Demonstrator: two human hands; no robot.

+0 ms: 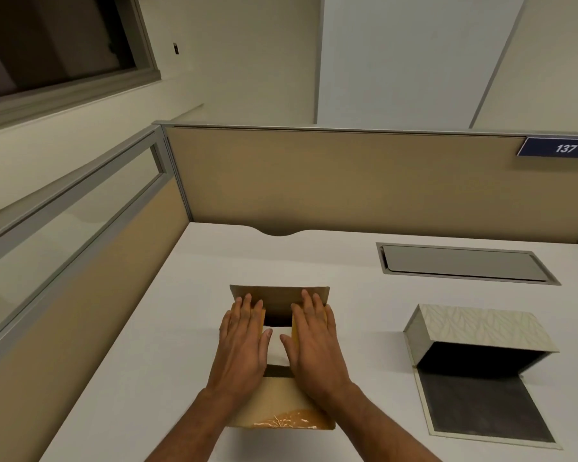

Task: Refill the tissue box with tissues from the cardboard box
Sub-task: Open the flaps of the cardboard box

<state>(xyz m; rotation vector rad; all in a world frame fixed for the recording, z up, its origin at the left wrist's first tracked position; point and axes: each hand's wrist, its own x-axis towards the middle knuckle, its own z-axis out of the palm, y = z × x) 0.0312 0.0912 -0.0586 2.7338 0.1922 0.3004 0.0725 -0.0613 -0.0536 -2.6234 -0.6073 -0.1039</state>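
Pressing both side flaps of the cardboard box (pixel 281 361) outward, left hand (pixel 244 341) and right hand (pixel 314 341) flat, unclenched, gripping nothing. White tissues (pixel 276 345) visible between. Best spread evenly, then lift toward the open tissue box (pixel 477 335), well apart rightward.

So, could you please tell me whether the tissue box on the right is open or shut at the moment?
Open. The tissue box has its flap folded down flat on the desk, and the dark inside shows no tissues.
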